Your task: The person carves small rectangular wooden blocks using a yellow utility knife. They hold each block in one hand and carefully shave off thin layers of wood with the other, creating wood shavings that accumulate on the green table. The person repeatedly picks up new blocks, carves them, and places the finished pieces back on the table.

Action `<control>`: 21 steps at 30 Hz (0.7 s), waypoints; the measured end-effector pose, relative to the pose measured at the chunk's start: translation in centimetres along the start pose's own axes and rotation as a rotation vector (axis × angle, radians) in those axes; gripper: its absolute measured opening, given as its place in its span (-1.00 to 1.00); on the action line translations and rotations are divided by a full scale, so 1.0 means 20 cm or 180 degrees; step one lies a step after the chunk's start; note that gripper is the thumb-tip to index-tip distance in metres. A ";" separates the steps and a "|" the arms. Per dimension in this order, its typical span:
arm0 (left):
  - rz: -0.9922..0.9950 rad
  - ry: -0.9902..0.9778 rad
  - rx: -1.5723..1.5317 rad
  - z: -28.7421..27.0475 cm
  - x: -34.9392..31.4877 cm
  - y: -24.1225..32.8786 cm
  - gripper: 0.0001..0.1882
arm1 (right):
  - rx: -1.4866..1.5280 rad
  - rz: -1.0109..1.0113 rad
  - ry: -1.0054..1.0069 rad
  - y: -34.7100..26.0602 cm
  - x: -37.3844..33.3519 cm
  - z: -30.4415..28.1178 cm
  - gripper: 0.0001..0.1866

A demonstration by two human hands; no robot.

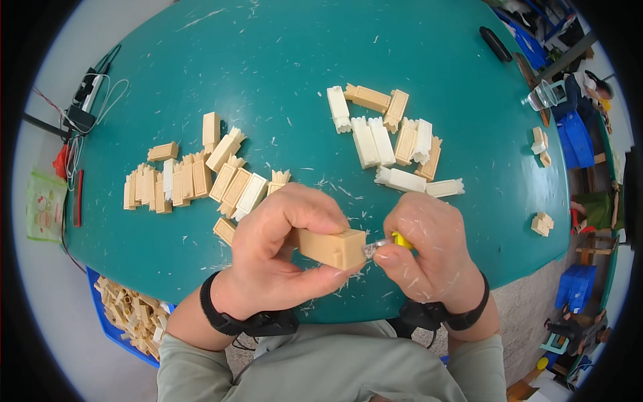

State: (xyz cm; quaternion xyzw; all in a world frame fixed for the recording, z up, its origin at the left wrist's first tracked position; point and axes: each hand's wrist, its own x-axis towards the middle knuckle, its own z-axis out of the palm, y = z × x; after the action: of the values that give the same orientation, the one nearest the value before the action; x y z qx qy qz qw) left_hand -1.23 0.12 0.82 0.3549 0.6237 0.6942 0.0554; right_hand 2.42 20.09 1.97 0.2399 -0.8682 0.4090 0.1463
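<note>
Tabletop [268, 53] was green, strewn with shavings [202, 19]; blue bin [103, 319] stood lower left, blue containers [575, 288] far right. Left hand [278, 251] pinched tan block [321, 249]; right hand [429, 248] gripped yellow tool [402, 240].

Bright, diffuse light (heavy edge distortion).

I see the left forearm [191, 320] leaning in from lower left, the right forearm [481, 320] from lower right. At centre, the left hand [264, 264] is curled in a grip; close beside it, the right hand [432, 244] is clenched, its thumb [398, 262] pointing left.
</note>
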 end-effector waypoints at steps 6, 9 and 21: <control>0.0120 -0.0777 -0.0078 0.06 0.00 0.02 -0.64 | -0.0199 0.0544 0.0284 0.05 0.01 0.03 -0.69; -0.0192 -0.0577 0.0022 0.02 0.01 0.01 -0.66 | 0.0441 0.0963 0.0252 0.03 0.01 0.01 -0.69; -0.0155 -0.0201 0.0548 0.02 0.02 -0.02 -0.57 | 0.1415 0.1161 -0.0095 -0.01 -0.02 -0.01 -0.67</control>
State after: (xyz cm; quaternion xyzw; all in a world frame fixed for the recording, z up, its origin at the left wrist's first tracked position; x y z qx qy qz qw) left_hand -1.41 0.80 0.64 0.3648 0.6874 0.6250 0.0612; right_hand 2.84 20.23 2.18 0.1119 -0.7881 0.6053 0.0014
